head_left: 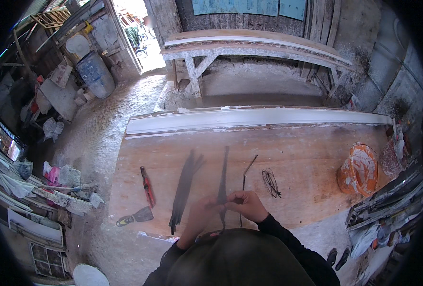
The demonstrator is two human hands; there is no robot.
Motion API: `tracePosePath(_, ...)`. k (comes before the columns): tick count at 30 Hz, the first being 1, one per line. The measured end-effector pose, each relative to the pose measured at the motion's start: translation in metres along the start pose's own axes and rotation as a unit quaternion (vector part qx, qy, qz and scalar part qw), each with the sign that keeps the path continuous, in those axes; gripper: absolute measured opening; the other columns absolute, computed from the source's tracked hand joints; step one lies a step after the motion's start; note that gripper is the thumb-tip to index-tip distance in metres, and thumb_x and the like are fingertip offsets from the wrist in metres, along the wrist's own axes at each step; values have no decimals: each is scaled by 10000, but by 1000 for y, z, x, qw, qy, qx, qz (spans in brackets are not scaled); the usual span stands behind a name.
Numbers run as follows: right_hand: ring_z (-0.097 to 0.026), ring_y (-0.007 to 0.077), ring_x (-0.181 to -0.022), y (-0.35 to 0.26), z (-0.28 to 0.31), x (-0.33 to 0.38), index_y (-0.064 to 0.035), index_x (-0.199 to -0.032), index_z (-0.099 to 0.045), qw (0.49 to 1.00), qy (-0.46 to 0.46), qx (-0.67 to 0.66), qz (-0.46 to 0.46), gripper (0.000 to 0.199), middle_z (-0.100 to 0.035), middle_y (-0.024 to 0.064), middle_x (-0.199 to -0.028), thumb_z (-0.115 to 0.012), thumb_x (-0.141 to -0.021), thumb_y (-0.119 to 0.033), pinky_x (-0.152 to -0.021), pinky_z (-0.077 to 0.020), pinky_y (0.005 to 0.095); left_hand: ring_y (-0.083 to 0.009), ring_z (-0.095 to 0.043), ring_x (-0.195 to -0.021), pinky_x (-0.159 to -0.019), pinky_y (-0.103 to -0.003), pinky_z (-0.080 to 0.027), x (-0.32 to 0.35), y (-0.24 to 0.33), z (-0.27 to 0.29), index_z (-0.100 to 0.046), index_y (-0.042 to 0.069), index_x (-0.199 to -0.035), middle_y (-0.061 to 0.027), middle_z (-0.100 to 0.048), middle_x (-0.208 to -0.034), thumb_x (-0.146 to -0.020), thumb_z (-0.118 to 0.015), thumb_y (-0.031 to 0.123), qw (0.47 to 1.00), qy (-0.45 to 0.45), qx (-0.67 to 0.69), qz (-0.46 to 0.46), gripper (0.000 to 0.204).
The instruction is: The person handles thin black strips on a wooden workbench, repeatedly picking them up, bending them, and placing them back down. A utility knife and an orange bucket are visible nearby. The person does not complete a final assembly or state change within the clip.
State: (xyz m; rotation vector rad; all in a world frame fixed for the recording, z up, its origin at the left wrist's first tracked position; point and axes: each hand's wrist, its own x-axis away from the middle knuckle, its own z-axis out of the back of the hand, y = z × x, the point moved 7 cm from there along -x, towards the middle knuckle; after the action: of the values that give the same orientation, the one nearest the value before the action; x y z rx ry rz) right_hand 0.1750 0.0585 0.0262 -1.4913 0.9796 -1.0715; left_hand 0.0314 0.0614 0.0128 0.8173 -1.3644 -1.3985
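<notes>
Right hand (246,205): fingertips pinching a long, dark, thin, flexible strip (224,180), by the near edge of the pale-brown wooden table (311,167). Left hand (205,209): blurred, meeting it; grip cannot be told. Advisable: light pinch, strip straight.

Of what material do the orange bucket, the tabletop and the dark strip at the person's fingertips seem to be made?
Orange bucket: probably plastic, with a smooth, coloured wall under white smears.
Tabletop: likely wooden board, worn and matte, judging by its streaked brown surface.
Dark strip: perhaps fabric or mesh, thin and dull; blur leaves this open.
</notes>
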Motion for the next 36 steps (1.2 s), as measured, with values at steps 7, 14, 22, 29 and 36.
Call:
tracePosePath(7, -605, 135, -680, -30, 0, 7, 13, -797, -629, 983, 66, 159, 68, 137, -616, 105, -750, -664, -716, -91, -611, -466, 241, -87, -561, -735, -679, -212, -446, 7, 19, -1, -587, -11, -838, -37, -602, -779, -773, -612, -1, 998, 37, -43, -34, 70)
tracePosePath(14, -592, 173, -626, -31, -3, 9, 3, -767, -608, 968, 78, 211, 114, 158, -590, 109, -691, -686, -691, -113, -577, -459, 271, -136, -545, -870, -737, -254, -468, 3, 12, -9, -589, -8, -882, -70, -529, -926, -783, -577, -11, 997, 3, -58, -43, 99)
tracePosePath(22, -581, 186, -623, -9, 1, 7, 0, -763, -593, 969, 82, 223, 72, 183, -577, 117, -694, -689, -682, -132, -575, -450, 272, -163, -477, -990, -791, -273, -464, -2, 0, -15, -600, 8, -920, -67, -447, -1006, -790, -554, 10, 998, -23, -30, -52, 137)
tracePosePath(29, -569, 246, -627, 19, 9, -8, -8, -735, -584, 956, 72, 278, 55, 196, -572, 129, -672, -663, -680, -179, -579, -443, 326, -186, -510, -973, -839, -312, -427, 4, -5, -3, -582, -23, -934, -97, -542, -977, -784, -556, 56, 995, -69, 32, -68, 172)
tracePosePath(36, -580, 307, -676, 72, 43, -31, -14, -719, -603, 919, 49, 392, -15, 270, -592, 159, -696, -651, -658, -273, -621, -452, 384, -268, -558, -903, -846, -396, -433, 41, 28, 75, -529, -10, -1006, -109, -591, -870, -805, -556, 151, 919, 34, 386, -69, 260)
